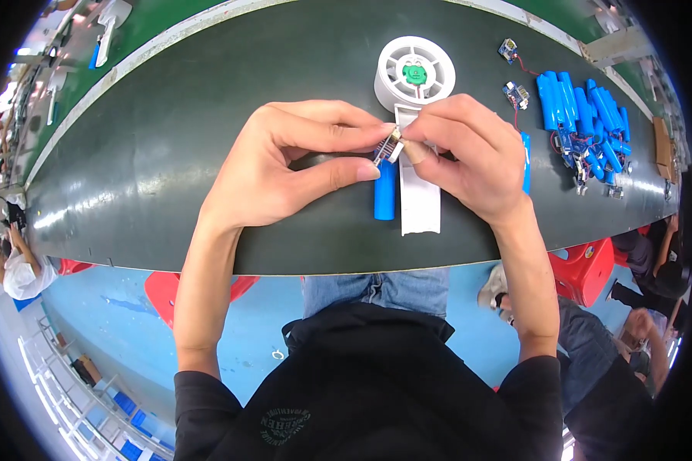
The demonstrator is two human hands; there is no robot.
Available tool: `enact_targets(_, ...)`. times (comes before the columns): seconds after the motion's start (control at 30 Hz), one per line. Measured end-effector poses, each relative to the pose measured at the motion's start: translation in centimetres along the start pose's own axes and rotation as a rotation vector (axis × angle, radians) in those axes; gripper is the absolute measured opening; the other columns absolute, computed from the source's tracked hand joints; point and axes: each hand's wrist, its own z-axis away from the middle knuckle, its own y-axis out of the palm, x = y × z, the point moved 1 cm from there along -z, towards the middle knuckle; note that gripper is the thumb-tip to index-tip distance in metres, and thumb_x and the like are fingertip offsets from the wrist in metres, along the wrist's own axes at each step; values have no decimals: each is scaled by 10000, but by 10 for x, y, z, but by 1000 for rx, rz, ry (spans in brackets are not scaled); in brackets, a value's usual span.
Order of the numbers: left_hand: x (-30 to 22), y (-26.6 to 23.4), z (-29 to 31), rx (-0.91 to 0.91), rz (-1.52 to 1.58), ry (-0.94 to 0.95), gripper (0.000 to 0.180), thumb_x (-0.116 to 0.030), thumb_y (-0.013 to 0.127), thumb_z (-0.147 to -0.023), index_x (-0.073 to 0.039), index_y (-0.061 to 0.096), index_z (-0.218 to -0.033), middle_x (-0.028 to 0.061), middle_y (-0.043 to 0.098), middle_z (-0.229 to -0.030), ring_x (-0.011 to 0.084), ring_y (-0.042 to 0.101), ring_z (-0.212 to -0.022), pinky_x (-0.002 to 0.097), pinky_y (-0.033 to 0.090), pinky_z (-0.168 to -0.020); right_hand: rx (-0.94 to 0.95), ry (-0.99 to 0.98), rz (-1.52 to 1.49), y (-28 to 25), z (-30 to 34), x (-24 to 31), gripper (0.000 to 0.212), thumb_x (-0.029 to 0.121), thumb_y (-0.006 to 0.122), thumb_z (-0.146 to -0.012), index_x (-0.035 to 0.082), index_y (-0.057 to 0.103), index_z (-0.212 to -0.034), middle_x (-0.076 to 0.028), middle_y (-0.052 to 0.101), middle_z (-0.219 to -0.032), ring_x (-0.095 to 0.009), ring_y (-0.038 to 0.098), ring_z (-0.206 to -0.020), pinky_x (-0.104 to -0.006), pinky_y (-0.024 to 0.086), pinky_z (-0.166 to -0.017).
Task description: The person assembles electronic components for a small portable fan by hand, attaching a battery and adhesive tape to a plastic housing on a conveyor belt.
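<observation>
Between the fingertips of my two hands is a small circuit board (388, 147), tilted. My left hand (284, 157) pinches it between thumb and fingers on one side. On the other side, my right hand (469, 154) closes its thumb and fingertips at the board's upper end. Just below the board a blue cylindrical battery cell (385, 196) lies on the table; any wire joining them is hidden. Beside it is a white fan housing, its long open handle (420, 203) partly under my right hand. The round fan head (392, 87), with spokes and a green centre, points away from me.
A pile of blue battery cells (565, 104) with wired boards lies on the dark table (146, 154) at the right. Two loose boards (517, 95) are nearer the fan. Red stools (584, 273) stand below the table edge. Other people sit at both sides.
</observation>
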Motion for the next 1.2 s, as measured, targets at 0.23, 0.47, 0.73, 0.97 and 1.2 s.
enact_targets(0.23,1,0,-2,-20,24,-4,367,123,700,-768,46,714,-1126,194,695,-1113,213,668,-984,293,529,-853,-21,78,-20,0,0,2,237,-43,784,-663,26,701,-874,-56,653,-868,-125,585,-612,-246,472,-514)
enact_targets(0.47,3,-2,-4,-18,-11,28,358,121,702,-767,50,716,-1118,190,697,-1114,215,667,-989,293,526,-848,-18,97,-32,0,-2,1,230,-33,789,-667,33,699,-867,-57,656,-863,-138,596,-614,-255,472,-511)
enact_targets(0.73,6,-6,-6,25,15,12,334,115,702,-786,41,719,-1111,155,703,-1094,199,670,-977,287,524,-854,-28,-36,-15,5,-3,-8,237,-10,806,-654,42,698,-858,-62,664,-838,-200,649,-681,-291,513,-556)
enact_targets(0.97,6,-5,-8,9,50,5,364,153,673,-774,54,713,-1122,191,679,-1136,216,657,-1003,296,517,-862,-12,-6,6,-1,-5,-6,246,-14,803,-650,48,698,-863,-59,668,-842,-207,660,-710,-304,533,-599)
enact_targets(1.2,9,-9,-11,-14,116,-26,370,147,691,-773,18,724,-1119,193,678,-1154,230,671,-1043,311,538,-932,12,153,86,-4,-5,5,257,15,812,-704,49,701,-933,-57,648,-911,-195,664,-730,-298,543,-622)
